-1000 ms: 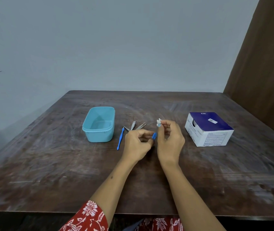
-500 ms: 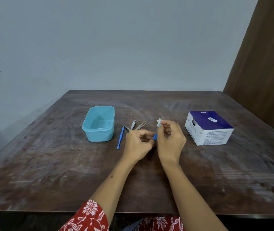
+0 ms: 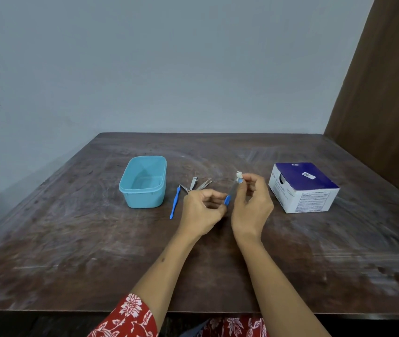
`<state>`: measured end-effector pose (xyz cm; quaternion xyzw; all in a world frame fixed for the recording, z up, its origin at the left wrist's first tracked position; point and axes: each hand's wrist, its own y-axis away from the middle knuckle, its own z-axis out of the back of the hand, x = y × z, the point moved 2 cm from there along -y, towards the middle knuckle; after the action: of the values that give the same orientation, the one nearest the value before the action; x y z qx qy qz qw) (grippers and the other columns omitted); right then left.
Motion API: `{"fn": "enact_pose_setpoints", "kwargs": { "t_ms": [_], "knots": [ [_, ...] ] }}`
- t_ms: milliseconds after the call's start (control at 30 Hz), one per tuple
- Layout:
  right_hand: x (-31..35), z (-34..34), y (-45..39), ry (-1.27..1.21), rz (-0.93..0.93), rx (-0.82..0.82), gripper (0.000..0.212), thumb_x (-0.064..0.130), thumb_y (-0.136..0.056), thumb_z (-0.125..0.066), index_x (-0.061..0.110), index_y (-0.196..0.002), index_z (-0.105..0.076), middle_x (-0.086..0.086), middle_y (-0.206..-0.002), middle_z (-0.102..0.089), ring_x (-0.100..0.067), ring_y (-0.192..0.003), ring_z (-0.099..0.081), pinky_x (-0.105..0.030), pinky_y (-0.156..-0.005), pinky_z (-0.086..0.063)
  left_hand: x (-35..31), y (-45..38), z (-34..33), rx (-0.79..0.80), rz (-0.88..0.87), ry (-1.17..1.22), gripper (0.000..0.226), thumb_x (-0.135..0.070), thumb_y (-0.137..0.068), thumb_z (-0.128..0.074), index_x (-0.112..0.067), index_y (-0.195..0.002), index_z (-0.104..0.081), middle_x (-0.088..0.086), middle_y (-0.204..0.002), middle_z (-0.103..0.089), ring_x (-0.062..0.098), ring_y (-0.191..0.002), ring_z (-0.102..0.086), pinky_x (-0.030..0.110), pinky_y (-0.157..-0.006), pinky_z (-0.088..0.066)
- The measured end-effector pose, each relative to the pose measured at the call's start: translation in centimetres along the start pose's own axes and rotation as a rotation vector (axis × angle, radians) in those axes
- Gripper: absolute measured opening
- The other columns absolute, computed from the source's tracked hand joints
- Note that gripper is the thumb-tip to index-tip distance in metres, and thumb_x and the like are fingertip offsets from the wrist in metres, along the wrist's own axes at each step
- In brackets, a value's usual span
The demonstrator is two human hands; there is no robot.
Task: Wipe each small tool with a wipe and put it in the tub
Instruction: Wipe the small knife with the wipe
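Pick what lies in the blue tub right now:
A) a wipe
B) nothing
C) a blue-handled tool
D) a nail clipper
B: the tub shows only its bare floor; the clipper and a blue tool lie on the table beside it, and the hands hold another tool and the wipe.

plain home room: worn wooden table (image 3: 96,239), bare wall (image 3: 145,69).

Dark worn wooden table (image 3: 96,239): blue tub (image 3: 143,182), blue-handled tool (image 3: 174,203), metal tools (image 3: 197,184) just beside it, blue-white box (image 3: 302,188) at right.
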<state>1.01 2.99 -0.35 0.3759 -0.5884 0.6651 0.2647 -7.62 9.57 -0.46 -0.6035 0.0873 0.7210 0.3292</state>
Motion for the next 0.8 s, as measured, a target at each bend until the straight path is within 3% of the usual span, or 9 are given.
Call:
{"fn": "enact_pose_setpoints", "kwargs": {
  "t_ms": [100,167,267,500,667,800],
  "knots": [
    [-0.2,0.2,-0.2,-0.024,-0.088,-0.083,0.008,0.007,-0.09,-0.053,0.011,-0.096,-0.057,0.006,-0.086,-0.06,-0.007,-0.074,-0.057,-0.02,-0.065,-0.047,-0.1,-0.1,0.1,-0.027,0.008,0.029,0.026,0.008,-0.072,-0.067,-0.016,-0.082,-0.071,0.0,-0.076,-0.07,0.009,-0.072,-0.067,0.019,-0.07,-0.056],
    [-0.1,0.4,-0.3,-0.053,-0.122,-0.141,0.01,0.007,-0.09,-0.052,0.011,-0.098,-0.055,0.006,-0.087,-0.061,-0.01,-0.076,-0.059,-0.022,-0.065,-0.048,0.0,-0.3,0.2,-0.058,0.028,0.077,0.026,0.007,-0.072,-0.069,-0.018,-0.079,-0.07,-0.002,-0.074,-0.069,0.005,-0.068,-0.065,0.021,-0.071,-0.056],
    [0.1,0.4,-0.3,-0.092,-0.136,-0.153,0.014,0.007,-0.089,-0.052,0.012,-0.1,-0.058,0.006,-0.088,-0.062,-0.005,-0.076,-0.059,-0.011,-0.062,-0.046,0.2,-0.4,0.2,-0.09,0.056,0.134,0.028,0.006,-0.071,-0.073,-0.021,-0.078,-0.069,-0.002,-0.074,-0.07,0.006,-0.069,-0.066,0.027,-0.074,-0.057],
    [0.4,-0.4,0.4,-0.075,0.046,0.031,0.015,0.001,-0.08,-0.061,0.011,-0.088,-0.069,0.0,-0.083,-0.066,-0.008,-0.072,-0.061,-0.015,-0.062,-0.047,0.4,-0.8,0.5,-0.126,0.095,0.238,0.033,0.008,-0.07,-0.073,-0.004,-0.101,-0.068,0.004,-0.078,-0.07,0.009,-0.071,-0.067,0.025,-0.071,-0.058],
    [0.3,-0.9,0.8,-0.04,0.132,0.166,0.017,-0.001,-0.073,-0.066,0.009,-0.085,-0.072,0.0,-0.08,-0.067,-0.009,-0.065,-0.061,-0.014,-0.061,-0.05,0.5,-0.8,0.5,-0.122,0.073,0.214,0.033,0.018,-0.077,-0.057,-0.01,-0.091,-0.069,-0.002,-0.076,-0.069,0.0,-0.067,-0.067,0.013,-0.061,-0.052],
    [0.2,-1.0,0.7,-0.023,0.128,0.171,0.02,-0.005,-0.072,-0.067,0.008,-0.087,-0.073,-0.004,-0.08,-0.068,-0.008,-0.066,-0.061,-0.009,-0.063,-0.048,0.8,-0.9,0.5,-0.106,0.082,0.195,0.026,0.014,-0.079,-0.059,-0.002,-0.097,-0.069,0.0,-0.076,-0.069,0.001,-0.067,-0.067,0.015,-0.064,-0.053]
  ]
}}
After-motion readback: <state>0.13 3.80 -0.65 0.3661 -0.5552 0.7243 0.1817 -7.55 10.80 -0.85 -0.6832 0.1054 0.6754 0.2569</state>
